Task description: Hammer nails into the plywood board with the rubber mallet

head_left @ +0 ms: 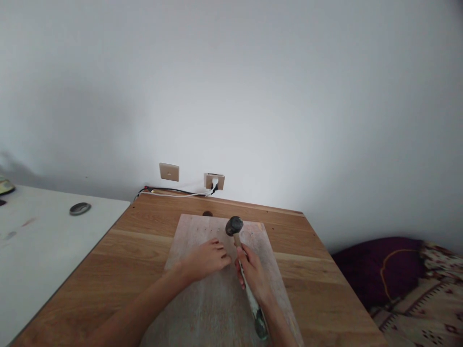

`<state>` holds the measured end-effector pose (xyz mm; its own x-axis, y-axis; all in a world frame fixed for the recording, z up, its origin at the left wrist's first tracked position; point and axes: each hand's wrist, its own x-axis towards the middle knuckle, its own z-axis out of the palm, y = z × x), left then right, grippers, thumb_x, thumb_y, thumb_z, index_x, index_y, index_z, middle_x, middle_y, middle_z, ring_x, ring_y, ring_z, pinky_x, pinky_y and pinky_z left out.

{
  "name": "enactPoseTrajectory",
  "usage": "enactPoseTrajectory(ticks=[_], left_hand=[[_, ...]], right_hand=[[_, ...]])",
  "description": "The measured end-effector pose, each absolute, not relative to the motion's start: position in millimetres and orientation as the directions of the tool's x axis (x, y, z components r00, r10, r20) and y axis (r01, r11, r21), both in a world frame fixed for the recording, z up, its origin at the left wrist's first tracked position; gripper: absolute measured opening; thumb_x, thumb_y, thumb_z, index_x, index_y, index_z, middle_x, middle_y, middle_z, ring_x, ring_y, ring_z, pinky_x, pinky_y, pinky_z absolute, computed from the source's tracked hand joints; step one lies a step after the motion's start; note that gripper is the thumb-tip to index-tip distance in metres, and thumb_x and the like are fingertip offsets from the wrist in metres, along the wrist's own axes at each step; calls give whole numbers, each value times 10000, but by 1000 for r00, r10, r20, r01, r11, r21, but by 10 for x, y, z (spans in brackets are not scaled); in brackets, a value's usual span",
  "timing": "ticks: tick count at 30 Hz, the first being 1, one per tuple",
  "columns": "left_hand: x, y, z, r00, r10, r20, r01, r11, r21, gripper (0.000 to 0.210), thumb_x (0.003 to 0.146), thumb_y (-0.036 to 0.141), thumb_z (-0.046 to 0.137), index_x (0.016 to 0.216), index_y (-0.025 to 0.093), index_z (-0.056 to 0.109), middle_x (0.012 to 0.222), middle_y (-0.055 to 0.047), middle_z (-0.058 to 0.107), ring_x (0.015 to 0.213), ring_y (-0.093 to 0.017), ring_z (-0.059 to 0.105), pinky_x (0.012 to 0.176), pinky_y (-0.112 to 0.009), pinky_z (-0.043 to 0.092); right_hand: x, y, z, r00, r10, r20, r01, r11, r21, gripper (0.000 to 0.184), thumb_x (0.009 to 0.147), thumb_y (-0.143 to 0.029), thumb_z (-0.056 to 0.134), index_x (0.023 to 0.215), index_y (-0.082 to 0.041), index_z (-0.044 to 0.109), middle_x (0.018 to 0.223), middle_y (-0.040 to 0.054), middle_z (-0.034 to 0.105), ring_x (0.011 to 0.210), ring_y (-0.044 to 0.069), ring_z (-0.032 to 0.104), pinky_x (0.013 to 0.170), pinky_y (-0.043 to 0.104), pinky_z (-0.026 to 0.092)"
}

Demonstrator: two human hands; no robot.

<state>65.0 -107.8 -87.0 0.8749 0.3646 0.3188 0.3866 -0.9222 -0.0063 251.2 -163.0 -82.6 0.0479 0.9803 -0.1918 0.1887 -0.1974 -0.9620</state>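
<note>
A mallet (249, 291) with a black head and a pale handle, dark at its lower end, is gripped by my right hand (251, 270) partway up the handle. Its head hangs over the far part of a worn, pale wooden board (202, 308). Just left of the handle, my left hand (208, 259) is low over the board with its fingers curled in. Whatever those fingers may hold is hidden. Several small dark marks dot the board beyond the left hand; I cannot tell whether they are holes or nails.
The board lies on a wooden table (137, 258) against a white wall. Cables (181, 194) run along its back edge to a wall socket (214, 181). On a white table (43, 250) at left is a round dark object (80, 208). Purple and patterned fabric (376, 270) is at right.
</note>
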Motion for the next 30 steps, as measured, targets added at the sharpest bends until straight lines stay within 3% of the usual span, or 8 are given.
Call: enactPoseTrajectory(ticks=[2, 5, 7, 9, 12, 20, 30], left_hand=[[606, -943, -872, 816, 452, 361, 443, -889, 113, 104, 939, 130, 669, 921, 226, 705, 900, -38, 744, 953, -229, 665, 925, -371, 448], [509, -685, -901, 578, 708, 405, 592, -706, 390, 125, 923, 142, 671, 978, 228, 743, 981, -43, 771, 1014, -246, 663, 961, -392, 446], [453, -531, -939, 394, 839, 376, 633, -544, 551, 149, 901, 122, 666, 970, 218, 758, 1013, -47, 785, 1021, -249, 667, 953, -386, 461], [416, -435, -988, 312, 895, 318, 642, -446, 624, 166, 875, 105, 664, 945, 214, 768, 1013, -48, 793, 1025, -257, 672, 952, -389, 467], [392, -407, -1059, 298, 916, 267, 655, -400, 641, 169, 859, 108, 667, 927, 218, 775, 1004, -46, 797, 1029, -267, 676, 960, -401, 461], [366, -467, -1089, 368, 880, 299, 659, -474, 583, 167, 887, 123, 654, 956, 214, 776, 1023, -54, 795, 1051, -274, 662, 980, -424, 431], [381, -453, -1105, 387, 872, 299, 629, -487, 606, 187, 892, 106, 634, 979, 201, 771, 1035, -79, 780, 1065, -282, 665, 976, -422, 451]], right_hand=[[2536, -1653, -833, 69, 980, -187, 185, -196, -963, 547, 863, -766, 502, 903, -222, 536, 576, -86, 475, 339, 97, 438, 295, 224, 369], [2544, -1676, -838, 99, 976, -193, 168, -207, -964, 548, 849, -770, 523, 882, -223, 539, 573, -81, 475, 343, 95, 424, 294, 224, 359], [2536, -1685, -838, 111, 973, -203, 148, -218, -965, 546, 851, -760, 538, 923, -219, 564, 599, -77, 491, 345, 92, 422, 292, 222, 354], [2523, -1688, -836, 110, 973, -203, 135, -217, -967, 548, 855, -751, 546, 965, -215, 586, 624, -71, 508, 348, 90, 427, 292, 219, 348], [2499, -1684, -833, 116, 973, -201, 134, -216, -967, 572, 841, -764, 555, 966, -207, 599, 616, -71, 504, 346, 88, 424, 287, 214, 337], [2408, -1627, -878, 70, 974, -213, 136, -221, -966, 591, 857, -768, 538, 982, -193, 582, 606, -79, 501, 335, 83, 420, 283, 209, 349], [2264, -1533, -829, -3, 982, -191, 175, -187, -967, 564, 887, -743, 504, 1015, -196, 554, 582, -96, 476, 326, 87, 412, 281, 210, 360]])
